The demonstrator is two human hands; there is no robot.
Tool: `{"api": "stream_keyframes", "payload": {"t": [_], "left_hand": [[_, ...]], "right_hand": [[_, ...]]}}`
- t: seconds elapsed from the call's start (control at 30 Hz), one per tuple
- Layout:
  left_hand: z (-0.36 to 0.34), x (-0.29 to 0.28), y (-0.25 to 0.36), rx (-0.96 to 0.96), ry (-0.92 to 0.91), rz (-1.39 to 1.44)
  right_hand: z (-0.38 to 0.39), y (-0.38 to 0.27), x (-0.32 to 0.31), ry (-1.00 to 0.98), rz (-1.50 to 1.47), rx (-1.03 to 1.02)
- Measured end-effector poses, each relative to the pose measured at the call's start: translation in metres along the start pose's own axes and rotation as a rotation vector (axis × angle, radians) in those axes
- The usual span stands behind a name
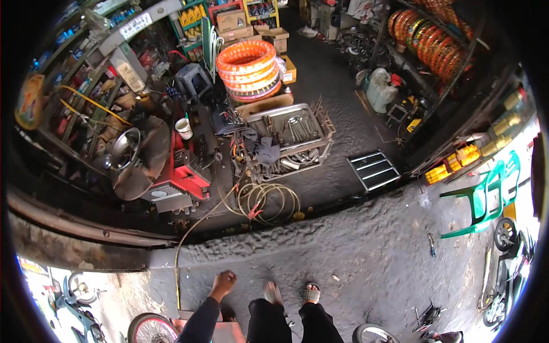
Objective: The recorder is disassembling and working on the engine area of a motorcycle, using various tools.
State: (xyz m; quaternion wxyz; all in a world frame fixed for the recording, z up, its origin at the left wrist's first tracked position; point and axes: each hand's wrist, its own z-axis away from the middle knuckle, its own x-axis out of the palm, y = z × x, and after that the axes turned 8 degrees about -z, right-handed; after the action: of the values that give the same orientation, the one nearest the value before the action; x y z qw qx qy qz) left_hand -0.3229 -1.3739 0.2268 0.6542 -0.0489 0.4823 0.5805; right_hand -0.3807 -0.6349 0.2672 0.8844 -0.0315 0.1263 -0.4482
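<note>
My left hand (224, 281) is at the lower middle with its fingers curled; what they hold, if anything, I cannot make out. My sleeved forearm reaches up from the lower edge, over a red metal object (230, 332) beside a bicycle wheel with a red rim (166, 328). A thin hose (179, 263) runs down to the left of the hand from a coiled hose (266, 200) at the shop's threshold. My sandalled feet (311, 294) are right of the hand. My right hand is not in view.
Ahead stand a steel tool cart (311, 143), stacked orange-wrapped tyres (246, 57), a red toolbox (191, 177) and crowded shelves (80, 108). A metal grate (373, 170) lies near the rough step (343, 220). Green plastic chairs (474, 203) and motorbikes (503, 274) are at the right, another motorbike at lower left.
</note>
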Motion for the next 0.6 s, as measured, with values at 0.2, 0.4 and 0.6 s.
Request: {"api": "stream_keyframes", "payload": {"t": [0.2,0.4,0.6], "left_hand": [[-0.337,-0.077,0.114,-0.203,0.029,0.765],[-0.605,-0.167,0.184,0.226,0.593,-0.302],[-0.676,-0.207,0.189,0.576,0.385,-0.985]], "right_hand": [[-0.02,-0.083,0.052,0.048,-0.195,0.039],[0.015,-0.096,0.185,0.135,0.121,-0.328],[0.075,-0.139,0.319,0.359,0.733,-0.213]]}}
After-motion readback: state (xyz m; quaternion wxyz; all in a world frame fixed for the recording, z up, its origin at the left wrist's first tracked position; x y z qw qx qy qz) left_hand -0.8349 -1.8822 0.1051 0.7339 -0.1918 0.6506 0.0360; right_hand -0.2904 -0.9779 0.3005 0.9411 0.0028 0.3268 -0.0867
